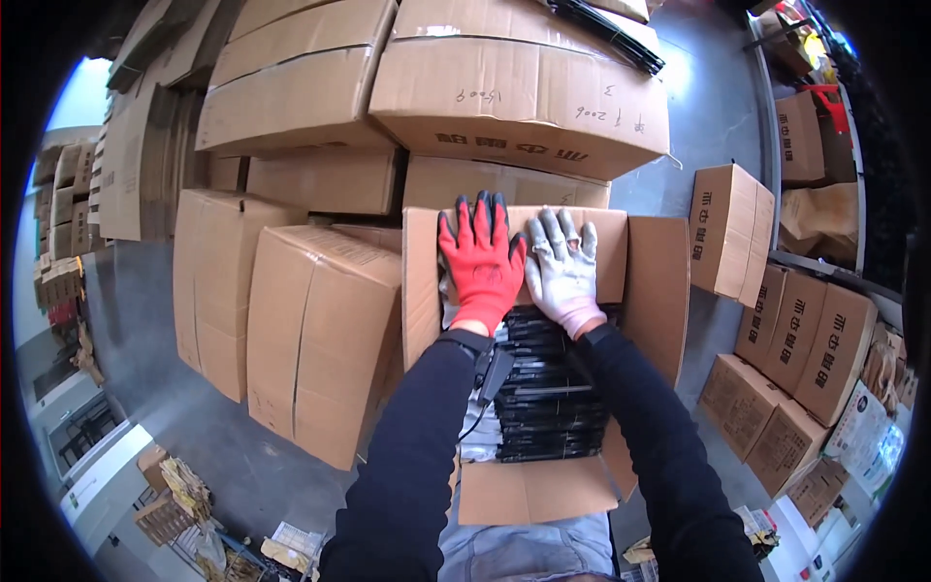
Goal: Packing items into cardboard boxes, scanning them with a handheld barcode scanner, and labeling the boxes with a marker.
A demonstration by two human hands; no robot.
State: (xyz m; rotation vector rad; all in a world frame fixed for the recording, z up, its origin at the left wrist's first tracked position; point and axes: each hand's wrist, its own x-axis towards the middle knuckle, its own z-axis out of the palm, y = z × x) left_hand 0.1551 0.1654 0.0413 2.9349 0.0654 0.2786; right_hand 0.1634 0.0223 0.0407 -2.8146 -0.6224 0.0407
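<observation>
Beyond both your hands rises the biggest thing here, a stack (417, 97) of sealed cartons, with more cartons (291, 330) off to the left of your left hand and a smaller pile (795, 369) well to the right of your right hand. Right under your hands sits the open box (659, 291), its side flaps standing out and its near flap (529, 490) folded down toward you. Inside, below your wrists, it looks full of stacked black flat packs (548, 398), so the filling seems done. Your left hand (482, 264), in a red glove, and your right hand (562, 267), in a grey glove, lie side by side, fingers spread flat, pressing the far flap (427, 252) down. Closing looks just begun: three flaps remain open, and no tape shows.
</observation>
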